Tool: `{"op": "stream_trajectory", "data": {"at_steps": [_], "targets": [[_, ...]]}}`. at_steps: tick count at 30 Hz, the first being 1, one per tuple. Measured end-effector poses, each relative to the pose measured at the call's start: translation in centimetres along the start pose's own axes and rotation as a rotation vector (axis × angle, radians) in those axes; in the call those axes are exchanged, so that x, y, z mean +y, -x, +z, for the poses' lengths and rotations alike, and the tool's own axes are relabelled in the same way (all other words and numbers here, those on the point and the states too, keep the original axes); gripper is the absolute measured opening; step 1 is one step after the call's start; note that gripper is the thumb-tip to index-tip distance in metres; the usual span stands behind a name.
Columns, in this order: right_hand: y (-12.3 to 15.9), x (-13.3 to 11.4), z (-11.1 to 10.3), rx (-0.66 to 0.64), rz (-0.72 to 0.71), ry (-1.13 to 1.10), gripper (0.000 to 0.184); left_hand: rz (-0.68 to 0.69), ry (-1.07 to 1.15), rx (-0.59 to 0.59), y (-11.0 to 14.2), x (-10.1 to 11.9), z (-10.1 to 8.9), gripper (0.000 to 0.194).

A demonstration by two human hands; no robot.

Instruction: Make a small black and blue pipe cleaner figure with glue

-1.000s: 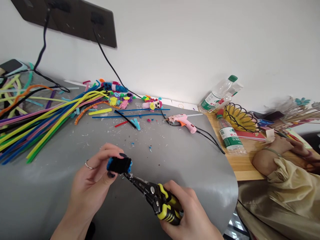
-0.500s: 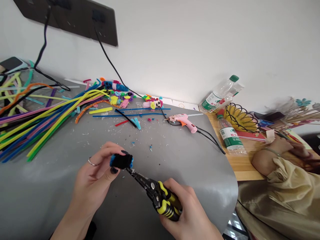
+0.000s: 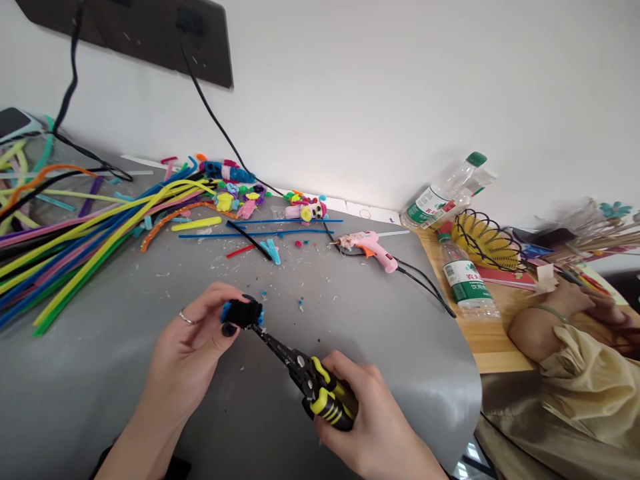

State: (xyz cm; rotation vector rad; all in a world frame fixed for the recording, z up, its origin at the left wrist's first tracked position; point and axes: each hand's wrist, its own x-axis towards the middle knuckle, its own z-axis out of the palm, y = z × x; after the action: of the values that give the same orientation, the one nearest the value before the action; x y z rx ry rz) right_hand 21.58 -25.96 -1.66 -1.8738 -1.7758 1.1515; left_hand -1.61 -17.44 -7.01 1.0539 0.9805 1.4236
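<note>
My left hand (image 3: 193, 347), with a ring and dark nails, pinches a small black-and-blue fuzzy piece (image 3: 243, 313) between thumb and fingers. It looks made of pipe cleaners. My right hand (image 3: 365, 413) is wrapped round the yellow-and-black handles of a pair of pliers (image 3: 305, 373). Their narrow black jaws point up and left, and the tip touches the lower right edge of the fuzzy piece. Whether the jaws grip a strand there I cannot tell. Both hands are above the grey table (image 3: 280, 427).
A bundle of coloured pipe cleaners (image 3: 115, 240) lies at the left. Small fuzzy figures (image 3: 306, 209) line the wall. Behind my hands lies a pink glue gun (image 3: 370, 249) with its cord. Water bottles (image 3: 465, 277) and a yellow basket (image 3: 485, 240) stand right, near another person's arm (image 3: 537, 327).
The view has shifted slightly. Both hands keep their holds, and the pliers' tip stays at the fuzzy piece's lower right edge.
</note>
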Motion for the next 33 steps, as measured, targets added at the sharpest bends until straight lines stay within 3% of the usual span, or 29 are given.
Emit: {"op": "stream_trajectory", "data": {"at_steps": [7,16,33], "targets": [[-0.42,0.08,0.33,-0.007,0.097,-0.018,0.030,-0.017,-0.024,0.028,-0.51,-0.71,-0.15,0.019],[-0.78,-0.17,-0.10,-0.081,0.062,0.030,0.023,-0.029,-0.016,0.018,-0.56,-0.74,-0.17,0.020],[-0.88,-0.78,-0.51,-0.138,0.162,-0.012,0.027,-0.008,0.035,-0.032,-0.51,-0.34,-0.18,0.017]]}}
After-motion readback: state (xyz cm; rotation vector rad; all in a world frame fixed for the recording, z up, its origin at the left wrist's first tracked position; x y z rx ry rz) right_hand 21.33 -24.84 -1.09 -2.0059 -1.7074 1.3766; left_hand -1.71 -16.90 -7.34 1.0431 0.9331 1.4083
